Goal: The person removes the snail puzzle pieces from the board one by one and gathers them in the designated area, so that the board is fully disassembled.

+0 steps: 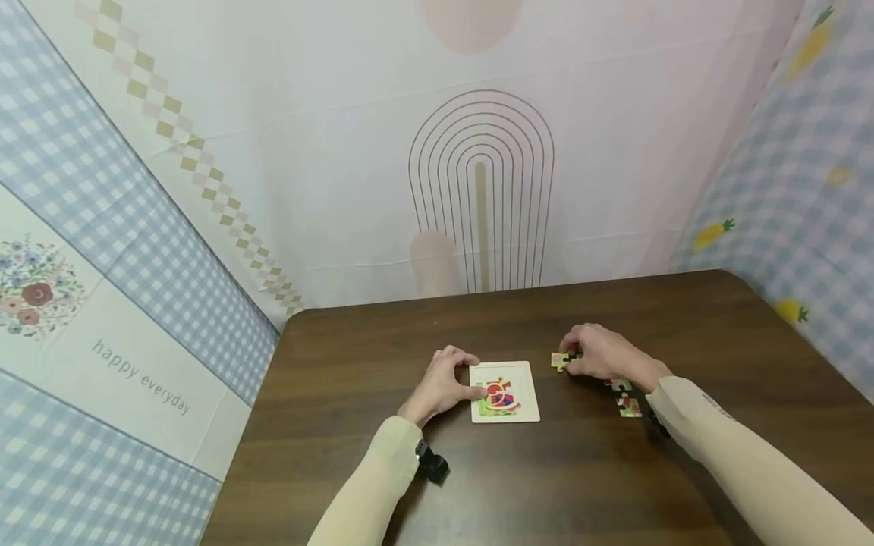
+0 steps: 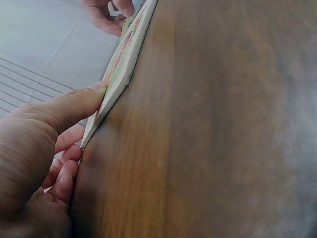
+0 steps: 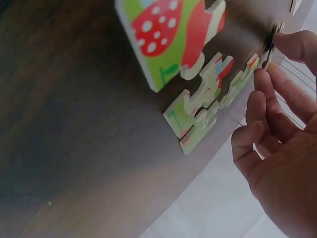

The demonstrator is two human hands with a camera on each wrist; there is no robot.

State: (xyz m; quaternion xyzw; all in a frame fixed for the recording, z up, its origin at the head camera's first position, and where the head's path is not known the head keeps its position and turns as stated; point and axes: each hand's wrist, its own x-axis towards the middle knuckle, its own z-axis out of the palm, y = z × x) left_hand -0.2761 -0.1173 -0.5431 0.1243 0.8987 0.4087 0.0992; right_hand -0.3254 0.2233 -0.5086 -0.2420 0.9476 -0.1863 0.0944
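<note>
My left hand (image 1: 442, 383) holds a square puzzle board (image 1: 529, 406) by its left side. In the left wrist view the thumb lies on the top face, while the other fingers sit against the edge. Red, blue and green pieces (image 1: 501, 398) fill part of the board's recess. To the right of the board, my right hand (image 1: 604, 353) pinches a small yellow-green puzzle piece (image 1: 559, 360) between thumb and fingertips, low over the table. That piece shows almost edge-on in the right wrist view, and the hand covers part of it.
Several loose puzzle pieces (image 1: 629, 406) lie on the dark wooden table (image 1: 355, 364) by the right wrist; one bears a red, white-dotted shape (image 3: 158, 29). Printed cloth (image 1: 341, 189) hangs behind the table, with blue checked cloth (image 1: 819, 197) to the right.
</note>
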